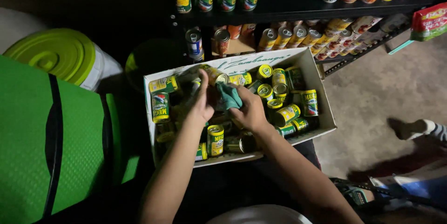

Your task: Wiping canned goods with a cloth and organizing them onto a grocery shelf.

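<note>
Teal cloth (229, 95) sits bunched in the right hand (250, 111), fingers curled tight around it, rubbing a yellow-green can (215, 75) pinched by the left hand (202, 103). Below both sits a white cardboard box (321, 107) of cans, dark metal shelving (298, 5) beyond the fingertips, grey concrete floor (386, 89) off right.

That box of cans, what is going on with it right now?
A person leans over a white cardboard box full of green and yellow cans. The left hand holds one can above the box, while the right hand presses a teal cloth against it. More cans stand on the black shelf behind.
</note>
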